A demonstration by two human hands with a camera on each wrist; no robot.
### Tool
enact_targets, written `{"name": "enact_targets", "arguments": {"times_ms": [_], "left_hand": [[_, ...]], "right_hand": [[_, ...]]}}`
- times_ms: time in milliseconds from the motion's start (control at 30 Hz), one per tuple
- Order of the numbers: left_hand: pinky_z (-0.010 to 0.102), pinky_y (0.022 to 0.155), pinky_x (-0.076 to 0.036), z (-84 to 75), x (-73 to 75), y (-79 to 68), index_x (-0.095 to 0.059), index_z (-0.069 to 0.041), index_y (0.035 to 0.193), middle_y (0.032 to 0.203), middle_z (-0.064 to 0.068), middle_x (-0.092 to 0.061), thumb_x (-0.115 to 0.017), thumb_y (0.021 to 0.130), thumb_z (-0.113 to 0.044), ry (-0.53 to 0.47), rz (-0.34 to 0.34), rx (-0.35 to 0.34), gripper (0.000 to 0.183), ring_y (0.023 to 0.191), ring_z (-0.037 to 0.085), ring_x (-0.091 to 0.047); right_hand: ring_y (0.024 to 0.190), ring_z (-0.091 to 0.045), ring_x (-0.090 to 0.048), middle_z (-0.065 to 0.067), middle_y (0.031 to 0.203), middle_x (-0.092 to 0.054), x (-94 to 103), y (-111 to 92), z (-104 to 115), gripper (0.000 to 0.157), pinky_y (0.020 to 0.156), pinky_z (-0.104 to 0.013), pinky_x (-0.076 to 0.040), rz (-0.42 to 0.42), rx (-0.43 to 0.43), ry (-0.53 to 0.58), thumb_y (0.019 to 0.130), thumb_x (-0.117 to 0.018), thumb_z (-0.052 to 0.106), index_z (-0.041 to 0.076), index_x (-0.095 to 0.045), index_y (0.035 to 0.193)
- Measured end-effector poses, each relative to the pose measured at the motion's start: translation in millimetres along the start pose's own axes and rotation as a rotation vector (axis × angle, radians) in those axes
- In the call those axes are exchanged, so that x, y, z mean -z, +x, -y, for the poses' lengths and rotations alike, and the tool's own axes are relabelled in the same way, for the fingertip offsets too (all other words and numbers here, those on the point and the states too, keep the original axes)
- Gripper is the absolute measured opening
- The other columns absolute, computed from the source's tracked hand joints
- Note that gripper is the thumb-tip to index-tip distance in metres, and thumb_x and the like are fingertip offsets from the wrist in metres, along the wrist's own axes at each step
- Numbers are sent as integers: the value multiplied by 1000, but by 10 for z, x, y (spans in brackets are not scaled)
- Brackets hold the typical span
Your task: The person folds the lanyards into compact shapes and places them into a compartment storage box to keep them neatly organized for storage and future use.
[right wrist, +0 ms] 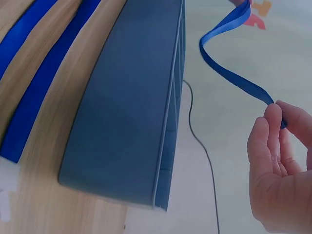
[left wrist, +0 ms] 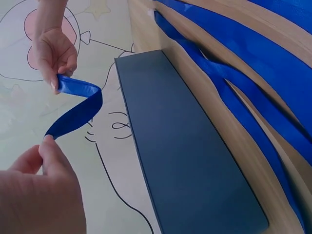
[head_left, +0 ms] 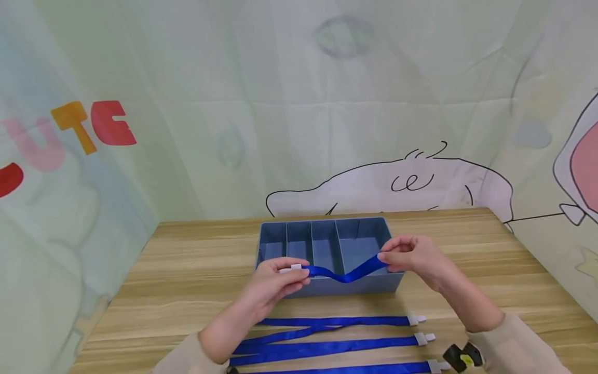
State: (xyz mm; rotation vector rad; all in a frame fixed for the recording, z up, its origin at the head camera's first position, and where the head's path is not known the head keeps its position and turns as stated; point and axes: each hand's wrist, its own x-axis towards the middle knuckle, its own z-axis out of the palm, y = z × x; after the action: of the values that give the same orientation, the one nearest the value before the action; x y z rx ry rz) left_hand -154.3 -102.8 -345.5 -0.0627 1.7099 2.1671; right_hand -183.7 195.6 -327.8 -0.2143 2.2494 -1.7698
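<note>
A blue lanyard (head_left: 345, 278) with a white clip (head_left: 296, 267) is stretched between my two hands, sagging in the middle. My left hand (head_left: 275, 280) pinches the clip end between thumb and fingers. At the other end my right hand (head_left: 416, 254) pinches the blue strap, its fingertips over the right side of a grey-blue divided box (head_left: 345, 285). In the left wrist view the lanyard (left wrist: 78, 114) bends and twists between the hands. The right wrist view shows its strap (right wrist: 234, 78) running down into the right fingertips.
Several more blue lanyards (head_left: 345, 347) lie side by side on the wooden table (head_left: 196, 259), in front of the box, with pale clips (head_left: 424, 338) at their right ends. A printed cloth backdrop (head_left: 210, 130) hangs behind the table.
</note>
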Motion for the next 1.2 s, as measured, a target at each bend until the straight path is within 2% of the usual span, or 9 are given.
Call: {"name": "enact_targets", "arguments": {"times_ms": [367,600,767,867,1067,1200], "left_hand": [[17,66,-53,-14,-205,-20,-55,12,118,84,8,-68,-64,85,1,-31,41,48,36,70,10,-67],[16,66,-53,16,-297,-23,-57,13,116,88,10,-68,-65,85,1,-37,65,24,34,71,11,-67],[16,67,-53,51,-335,-26,-55,15,116,87,10,-68,-64,85,3,-41,87,3,34,71,10,-67],[17,68,-53,68,-359,-24,-55,16,115,86,10,-67,-62,85,4,-49,96,-4,33,71,10,-67],[19,70,-53,84,-410,-37,-56,14,115,94,14,-64,-63,86,2,-49,89,-2,32,73,12,-68],[20,72,-53,88,-434,-46,-56,13,115,96,15,-64,-64,86,1,-49,84,-1,33,74,12,-68]], "right_hand": [[75,-21,-66,-5,80,-67,-230,-1,106,11,74,-37,-56,47,50,72,81,-73,12,5,-66,86],[71,-20,-66,-4,78,-68,-348,-18,162,13,73,-41,-56,96,67,73,81,-73,11,3,-66,87],[72,-22,-66,-6,78,-68,-431,-25,172,19,72,-41,-56,103,72,70,81,-73,9,-4,-64,90],[70,-21,-66,-6,75,-67,-480,-21,166,18,71,-41,-56,107,62,78,79,-74,8,-4,-64,88],[68,-18,-65,-5,73,-66,-562,-20,168,16,70,-38,-57,153,69,99,79,-74,10,-1,-65,86],[69,-19,-66,-7,76,-67,-593,-34,176,22,72,-40,-56,164,62,102,81,-72,12,-6,-65,91]]}}
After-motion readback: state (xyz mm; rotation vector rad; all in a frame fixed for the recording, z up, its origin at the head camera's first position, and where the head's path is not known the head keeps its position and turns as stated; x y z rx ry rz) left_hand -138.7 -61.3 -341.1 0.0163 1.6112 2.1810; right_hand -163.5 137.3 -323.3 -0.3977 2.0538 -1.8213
